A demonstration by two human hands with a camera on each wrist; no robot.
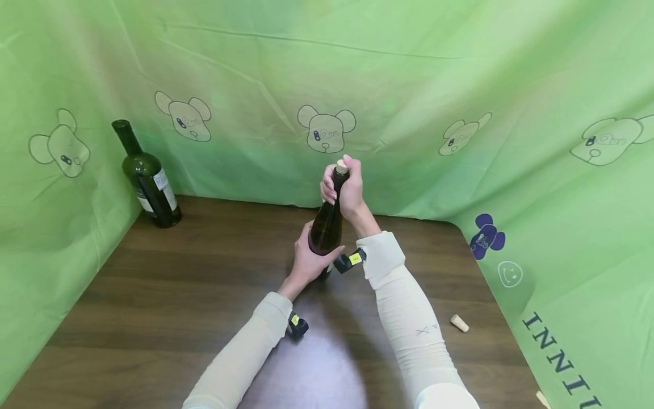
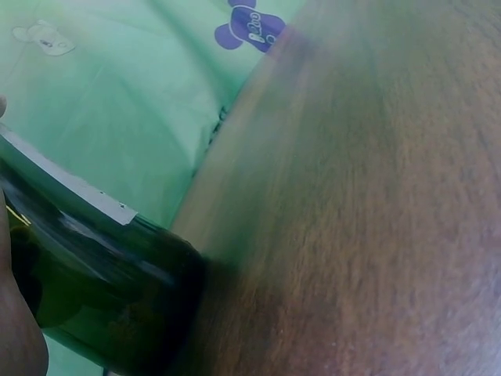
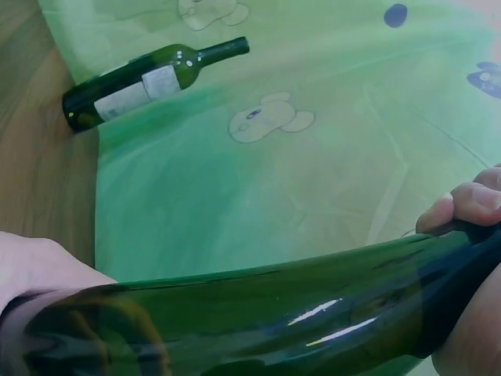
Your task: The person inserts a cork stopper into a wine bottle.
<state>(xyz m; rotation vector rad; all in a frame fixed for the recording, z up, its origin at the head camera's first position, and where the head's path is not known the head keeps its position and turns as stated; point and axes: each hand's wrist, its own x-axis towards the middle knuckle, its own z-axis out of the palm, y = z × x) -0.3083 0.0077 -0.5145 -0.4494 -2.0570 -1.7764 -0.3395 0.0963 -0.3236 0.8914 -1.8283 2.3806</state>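
Observation:
A dark green glass wine bottle (image 1: pixel 326 228) stands before me at the middle of the table, a pale cork (image 1: pixel 342 165) in its mouth. My left hand (image 1: pixel 308 258) grips the bottle's body, with the thumb across the near side. Higher up, my right hand (image 1: pixel 352 192) holds the neck, its thumb raised against the cork. In the left wrist view the bottle's base (image 2: pixel 149 305) meets the wood, with a strip of white label above it. The right wrist view has the bottle's shoulder (image 3: pixel 258 317) between both hands; the cork is out of that view.
Another green wine bottle (image 1: pixel 151 190) with white labels stands upright at the back left corner. A loose cork (image 1: pixel 460 323) lies on the brown wooden table (image 1: pixel 168 284) at the right. Green printed cloth (image 1: pixel 255 136) hangs around the back and sides. A small pale piece (image 1: pixel 543 399) shows at the lower right edge.

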